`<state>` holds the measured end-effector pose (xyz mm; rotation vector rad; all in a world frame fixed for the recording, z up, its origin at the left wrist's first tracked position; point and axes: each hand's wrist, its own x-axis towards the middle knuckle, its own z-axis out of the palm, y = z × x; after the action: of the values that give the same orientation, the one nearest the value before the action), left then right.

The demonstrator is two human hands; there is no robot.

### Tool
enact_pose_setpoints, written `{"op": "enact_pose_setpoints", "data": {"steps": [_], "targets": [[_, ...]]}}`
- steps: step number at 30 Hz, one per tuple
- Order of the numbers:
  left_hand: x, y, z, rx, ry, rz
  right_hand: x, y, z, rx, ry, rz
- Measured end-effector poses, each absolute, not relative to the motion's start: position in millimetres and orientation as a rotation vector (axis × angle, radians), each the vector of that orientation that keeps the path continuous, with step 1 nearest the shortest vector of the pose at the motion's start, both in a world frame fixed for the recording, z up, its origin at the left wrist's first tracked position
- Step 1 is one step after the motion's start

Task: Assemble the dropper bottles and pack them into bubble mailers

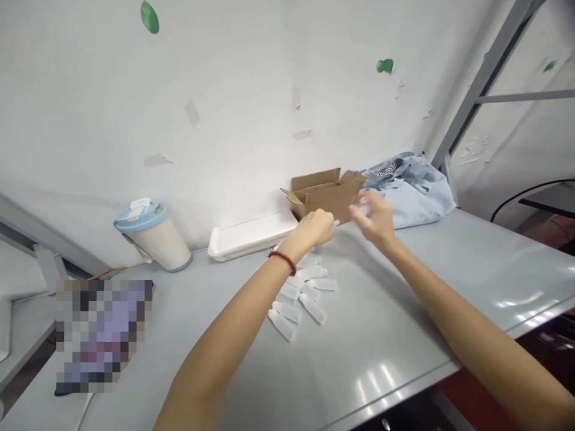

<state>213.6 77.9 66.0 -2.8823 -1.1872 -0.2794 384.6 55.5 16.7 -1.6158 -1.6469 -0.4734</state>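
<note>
1. Lying nearest, white bottles (313,309) cluster on the grey table (359,341).
2. Left hand (317,227): fingers closed on a small white piece (336,223).
3. Right hand (376,216): fingers curled; cannot tell whether gripping.
4. Behind: open cardboard box (330,200).

The far side is closed off by a white wall (242,78), marked with green patches (150,17) and scraps of tape (192,112). A grey table (359,335) is placed along it. A grey metal frame (484,78) can be seen at the right. Streaks of bright light (386,375) are reflected in the table, towards its near edge.
</note>
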Motion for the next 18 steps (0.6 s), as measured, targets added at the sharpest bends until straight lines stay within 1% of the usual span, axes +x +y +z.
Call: {"op": "enact_pose_setpoints", "data": {"steps": [3,4,5,6,7,8,11,13,15,18], "targets": [[206,71,105,-2.71,-1.158,-0.693,385,48,70,-1.322,-1.297,-0.683],[206,74,115,-2.648,-1.166,-0.794,382,50,88,-1.095,-1.14,-0.745],[205,78,122,-2.575,-1.176,-0.915,378,55,105,-1.033,-1.105,-0.77],[205,85,127,-2.475,-1.149,-1.128,373,63,118,-0.999,-1.076,-0.781],[204,92,129,-2.422,-1.138,-1.217,369,73,128,-0.972,-1.097,-0.767],[202,100,128,-2.422,-1.131,-1.201,366,84,133,-1.025,-1.229,-0.697],[183,112,121,-2.424,-1.181,-1.173,368,118,125,-1.281,-1.615,-0.445],[157,108,115,-2.364,-1.259,-1.225,378,131,109,-1.391,-1.735,-0.312],[124,95,108,-2.325,-1.328,-1.248,388,134,95,-1.464,-1.744,-0.248],[76,71,92,-2.307,-1.465,-1.228,386,121,84,-1.518,-1.646,-0.261]]}}
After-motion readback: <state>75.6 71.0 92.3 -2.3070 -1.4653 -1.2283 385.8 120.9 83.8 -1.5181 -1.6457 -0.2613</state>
